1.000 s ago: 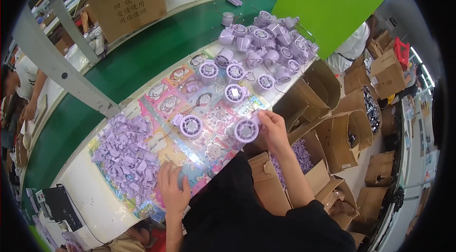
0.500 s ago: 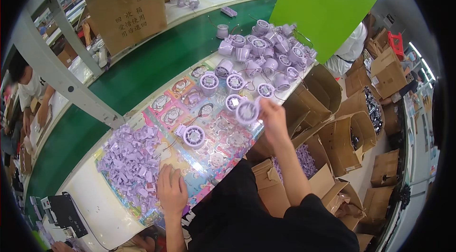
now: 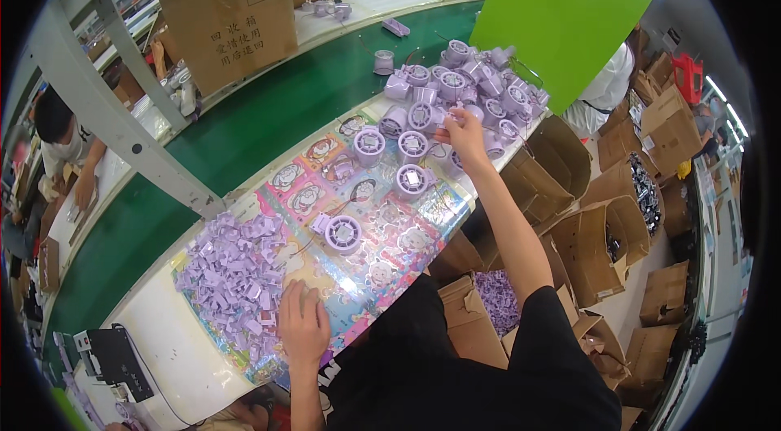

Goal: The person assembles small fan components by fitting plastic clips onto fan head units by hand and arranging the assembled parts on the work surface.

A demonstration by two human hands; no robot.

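My right hand (image 3: 465, 138) reaches to the near edge of a heap of round lilac mini-fan housings (image 3: 455, 81). Its fingers pinch the side of one lilac fan housing (image 3: 421, 115), whose slotted ring faces up; the fingers partly hide the grip. My left hand (image 3: 304, 324) lies palm down with fingers stretched out, beside a pile of small lilac plastic parts (image 3: 232, 285). Between the hands, a single fan housing (image 3: 342, 233) with wires rests on the colourful cartoon-printed sheet (image 3: 382, 228). Two other housings (image 3: 368, 145) (image 3: 413, 179) stand nearer the heap.
A green conveyor belt (image 3: 268, 122) runs behind the bench, crossed by a grey metal post (image 3: 138, 122). A bright green panel (image 3: 561, 16) stands beyond the heap. Open cardboard boxes (image 3: 602, 244) fill the right side. Another person (image 3: 69, 138) works across the belt.
My right hand has carried a fan housing away from me, from above the sheet to the heap. My left hand stays in place. The view has shifted slightly.
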